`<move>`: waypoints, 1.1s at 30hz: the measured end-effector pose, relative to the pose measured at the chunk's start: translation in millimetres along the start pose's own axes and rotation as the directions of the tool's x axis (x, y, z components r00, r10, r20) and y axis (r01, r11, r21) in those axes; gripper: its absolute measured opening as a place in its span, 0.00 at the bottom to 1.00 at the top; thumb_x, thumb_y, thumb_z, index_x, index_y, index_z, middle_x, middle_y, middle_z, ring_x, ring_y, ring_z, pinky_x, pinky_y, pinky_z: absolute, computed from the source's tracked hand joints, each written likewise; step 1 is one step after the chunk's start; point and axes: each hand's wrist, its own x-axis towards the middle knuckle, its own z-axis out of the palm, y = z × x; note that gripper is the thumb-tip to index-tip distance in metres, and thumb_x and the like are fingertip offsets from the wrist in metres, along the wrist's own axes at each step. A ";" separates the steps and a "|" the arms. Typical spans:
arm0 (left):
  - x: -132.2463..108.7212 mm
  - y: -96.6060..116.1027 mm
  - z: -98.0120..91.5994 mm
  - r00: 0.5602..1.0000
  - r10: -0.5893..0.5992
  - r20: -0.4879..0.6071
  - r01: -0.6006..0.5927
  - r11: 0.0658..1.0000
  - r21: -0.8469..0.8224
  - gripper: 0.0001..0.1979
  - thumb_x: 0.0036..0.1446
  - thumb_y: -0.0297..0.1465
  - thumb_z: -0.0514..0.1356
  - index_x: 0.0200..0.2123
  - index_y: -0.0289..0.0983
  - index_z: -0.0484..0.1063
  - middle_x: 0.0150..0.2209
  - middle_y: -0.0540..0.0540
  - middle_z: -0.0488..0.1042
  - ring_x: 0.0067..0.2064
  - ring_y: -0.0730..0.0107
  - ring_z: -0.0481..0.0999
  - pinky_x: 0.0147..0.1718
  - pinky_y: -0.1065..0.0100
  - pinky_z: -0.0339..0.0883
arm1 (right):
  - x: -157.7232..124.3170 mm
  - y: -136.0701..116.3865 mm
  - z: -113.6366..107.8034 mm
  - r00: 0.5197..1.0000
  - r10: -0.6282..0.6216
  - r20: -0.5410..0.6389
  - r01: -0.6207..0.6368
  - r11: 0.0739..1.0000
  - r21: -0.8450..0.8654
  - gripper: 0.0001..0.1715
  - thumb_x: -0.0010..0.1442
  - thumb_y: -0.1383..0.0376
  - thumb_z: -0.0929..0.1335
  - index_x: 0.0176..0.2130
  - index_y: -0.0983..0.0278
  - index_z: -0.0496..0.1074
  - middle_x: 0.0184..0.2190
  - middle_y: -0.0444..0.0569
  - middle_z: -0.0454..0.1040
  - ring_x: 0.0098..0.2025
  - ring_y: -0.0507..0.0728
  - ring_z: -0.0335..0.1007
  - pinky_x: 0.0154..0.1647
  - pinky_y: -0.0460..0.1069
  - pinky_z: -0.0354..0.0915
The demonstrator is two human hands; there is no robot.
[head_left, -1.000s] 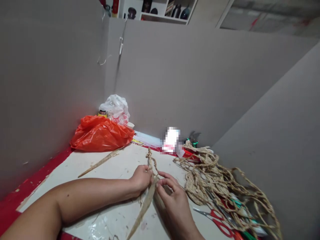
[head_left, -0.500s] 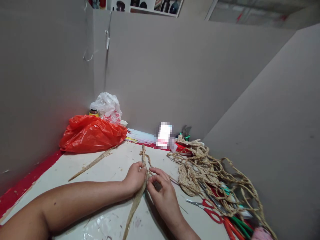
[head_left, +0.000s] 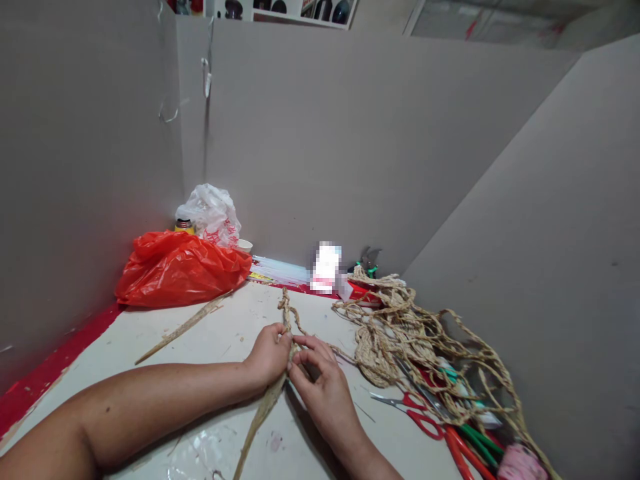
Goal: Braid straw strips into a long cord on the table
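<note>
Between my hands runs a twisted cord of dry plant fibre (head_left: 285, 307), its knotted end pointing away from me. My left hand (head_left: 270, 353) pinches the cord just below that knotted part. Close against it, my right hand (head_left: 320, 377) has thumb and forefinger pressed together on the fibre at the same spot. A flat, untwisted strip of fibre (head_left: 257, 427) trails from under my fingers toward the near edge. From the cord a thin strand leads right toward a heap of braided rope (head_left: 380, 353). My fingers partly hide where the strands meet.
Red-handled scissors (head_left: 417, 413) lie right of my right hand, by red and green tool handles (head_left: 475, 447) and a pink roll (head_left: 520, 463). A loose fibre strip (head_left: 183, 327) rests left, before a red plastic bag (head_left: 185, 270). Grey walls enclose the table (head_left: 320, 320).
My right hand has moved slightly left, closer to my left hand. The strip's trailing end has swung a little left. The whole view has shifted slightly.
</note>
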 end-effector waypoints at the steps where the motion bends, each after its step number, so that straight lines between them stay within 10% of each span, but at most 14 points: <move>1: -0.2 0.8 0.0 1.000 -0.002 -0.005 0.002 1.000 -0.001 0.09 0.54 0.27 0.53 0.22 0.36 0.60 0.20 0.56 0.56 0.25 0.76 0.58 0.27 0.74 0.52 | 0.0 -1.4 -0.3 1.000 0.010 0.003 -0.010 1.000 0.010 0.08 0.52 0.69 0.66 0.23 0.62 0.69 0.44 0.54 0.74 0.50 0.61 0.66 0.53 0.59 0.59; 21: -0.6 4.1 -1.5 0.991 0.118 -0.066 -0.115 0.992 0.048 0.08 0.56 0.28 0.52 0.24 0.37 0.61 0.21 0.54 0.59 0.26 0.75 0.59 0.29 0.73 0.53 | -6.0 -1.1 3.1 0.998 0.003 -0.065 -0.006 0.999 -0.042 0.07 0.55 0.66 0.65 0.26 0.61 0.70 0.48 0.54 0.73 0.58 0.64 0.58 0.58 0.65 0.52; 33: 2.4 -7.0 4.9 0.999 -0.035 -0.009 0.033 0.986 -0.161 0.11 0.50 0.36 0.60 0.24 0.36 0.63 0.20 0.54 0.61 0.26 0.75 0.61 0.28 0.73 0.55 | -6.6 -0.7 5.7 0.999 -0.003 -0.050 0.001 0.998 -0.056 0.09 0.55 0.67 0.64 0.24 0.61 0.68 0.47 0.55 0.74 0.56 0.64 0.62 0.56 0.64 0.57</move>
